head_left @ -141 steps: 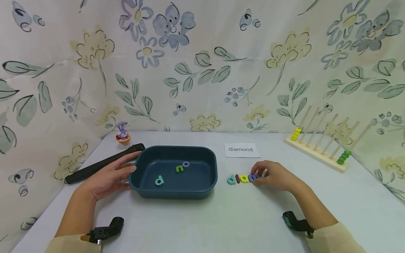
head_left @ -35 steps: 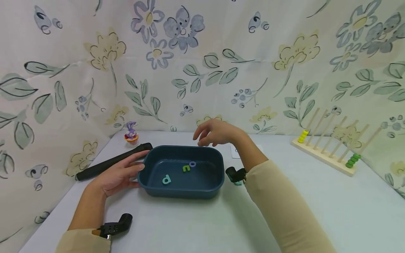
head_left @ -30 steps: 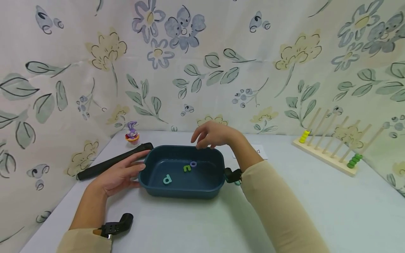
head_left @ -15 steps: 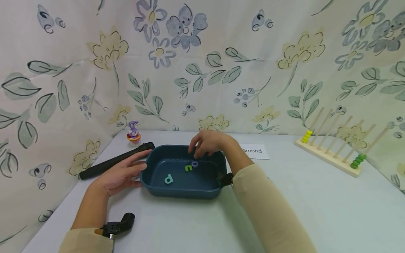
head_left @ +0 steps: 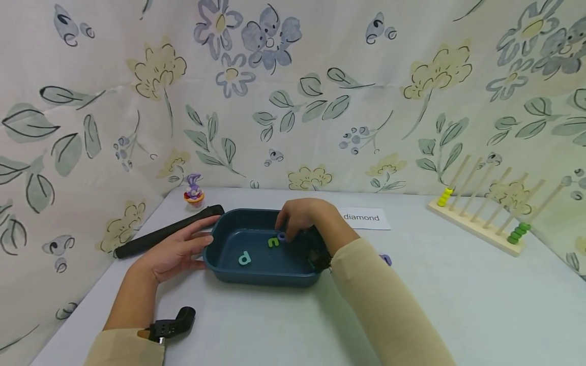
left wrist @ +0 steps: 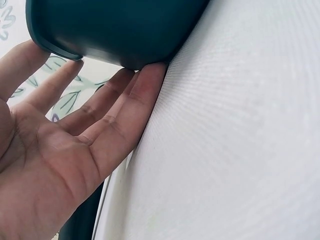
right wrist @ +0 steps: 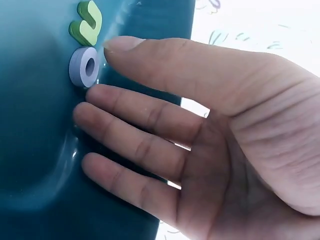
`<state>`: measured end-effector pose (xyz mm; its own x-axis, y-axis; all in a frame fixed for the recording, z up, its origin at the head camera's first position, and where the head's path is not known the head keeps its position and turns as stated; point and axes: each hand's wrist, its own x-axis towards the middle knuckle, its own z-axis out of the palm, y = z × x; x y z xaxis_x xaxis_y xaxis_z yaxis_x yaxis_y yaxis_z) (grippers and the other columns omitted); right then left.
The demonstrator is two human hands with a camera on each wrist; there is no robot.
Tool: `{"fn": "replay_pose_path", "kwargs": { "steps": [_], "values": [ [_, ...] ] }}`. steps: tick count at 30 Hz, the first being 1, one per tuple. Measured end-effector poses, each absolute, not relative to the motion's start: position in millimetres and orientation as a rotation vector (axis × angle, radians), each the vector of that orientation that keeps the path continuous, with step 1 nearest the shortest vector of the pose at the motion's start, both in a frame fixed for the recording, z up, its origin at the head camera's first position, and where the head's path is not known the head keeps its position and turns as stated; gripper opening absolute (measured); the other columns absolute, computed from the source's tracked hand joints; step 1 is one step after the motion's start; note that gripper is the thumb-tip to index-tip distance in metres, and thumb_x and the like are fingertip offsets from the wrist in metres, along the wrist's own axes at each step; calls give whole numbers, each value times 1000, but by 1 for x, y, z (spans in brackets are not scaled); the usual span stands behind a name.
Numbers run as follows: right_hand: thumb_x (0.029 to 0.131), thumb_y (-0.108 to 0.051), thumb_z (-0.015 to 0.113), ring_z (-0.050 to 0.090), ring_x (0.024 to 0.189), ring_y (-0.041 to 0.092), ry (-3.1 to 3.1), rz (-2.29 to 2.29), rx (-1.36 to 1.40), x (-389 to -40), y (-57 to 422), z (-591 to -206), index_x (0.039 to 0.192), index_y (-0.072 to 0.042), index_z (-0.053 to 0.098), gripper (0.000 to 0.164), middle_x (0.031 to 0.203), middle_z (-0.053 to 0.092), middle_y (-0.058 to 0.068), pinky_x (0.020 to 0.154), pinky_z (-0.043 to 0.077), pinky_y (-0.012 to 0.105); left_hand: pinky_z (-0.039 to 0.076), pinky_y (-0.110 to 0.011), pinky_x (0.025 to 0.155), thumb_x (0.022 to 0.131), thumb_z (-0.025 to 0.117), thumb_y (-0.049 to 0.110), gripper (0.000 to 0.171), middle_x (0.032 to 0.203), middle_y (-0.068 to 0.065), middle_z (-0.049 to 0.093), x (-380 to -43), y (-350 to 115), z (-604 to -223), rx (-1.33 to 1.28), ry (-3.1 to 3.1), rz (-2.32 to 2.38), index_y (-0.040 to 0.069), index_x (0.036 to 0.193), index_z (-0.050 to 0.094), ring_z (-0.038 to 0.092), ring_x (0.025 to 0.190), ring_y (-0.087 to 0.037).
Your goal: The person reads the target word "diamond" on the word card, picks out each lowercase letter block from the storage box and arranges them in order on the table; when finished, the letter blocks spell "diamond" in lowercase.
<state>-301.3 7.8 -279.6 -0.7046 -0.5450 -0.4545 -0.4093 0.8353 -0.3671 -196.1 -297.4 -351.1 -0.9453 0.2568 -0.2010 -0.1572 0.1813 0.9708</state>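
Note:
A dark blue tray (head_left: 263, 279) holds several toy letters: a purple o (head_left: 279, 240), a green n (head_left: 270, 243) and a teal d (head_left: 247, 254). My left hand (head_left: 171, 251) rests against the tray's left end; in the left wrist view its extended fingertips touch the outer wall (left wrist: 115, 35). My right hand (head_left: 304, 216) reaches down inside the tray at the back right. In the right wrist view its thumb and fingers stand apart beside the o (right wrist: 76, 67), without a visible grip, and the n (right wrist: 95, 25) lies just beyond.
Behind the tray's right side lies a white card (head_left: 368, 223) reading "diamond". A purple letter (head_left: 386, 259) peeks out past my right sleeve, which hides the space there. An abacus (head_left: 476, 229) stands right, a black rod (head_left: 160, 235) and bunny figurine (head_left: 194, 192) left.
My right hand has left the letters to the tray's right, crossed over the tray's back rim and lowered to the o. The left hand stays against the tray.

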Motion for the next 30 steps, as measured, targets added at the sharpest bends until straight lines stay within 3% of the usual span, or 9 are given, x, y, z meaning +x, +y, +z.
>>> {"fn": "replay_pose_path", "kwargs": {
  "steps": [12, 23, 30],
  "values": [
    [89, -9, 80, 66, 102, 19, 2455, -322, -681, -300, -1, -283, 121, -22, 77, 35, 117, 72, -2, 100, 54, 42, 51, -60, 103, 104, 62, 30, 72, 169, -18, 25, -199, -296, -351, 96, 2134, 1827, 27, 165, 25, 39, 147, -44],
    [86, -1, 79, 63, 95, 21, 2396, -368, -690, -301, -13, -294, 102, -25, 79, 29, 110, 67, 2, 87, 56, 38, 52, -59, 103, 105, 61, 30, 70, 169, -18, 26, -198, -301, -354, 92, 2136, 1828, 28, 165, 25, 44, 144, -38],
    [85, 1, 80, 65, 89, 22, 2386, -360, -708, -301, -18, -299, 96, -23, 77, 26, 104, 68, 4, 88, 58, 43, 52, -60, 103, 104, 62, 30, 71, 169, -18, 25, -198, -299, -354, 88, 2139, 1828, 29, 165, 26, 37, 148, -45]
  ]
}}
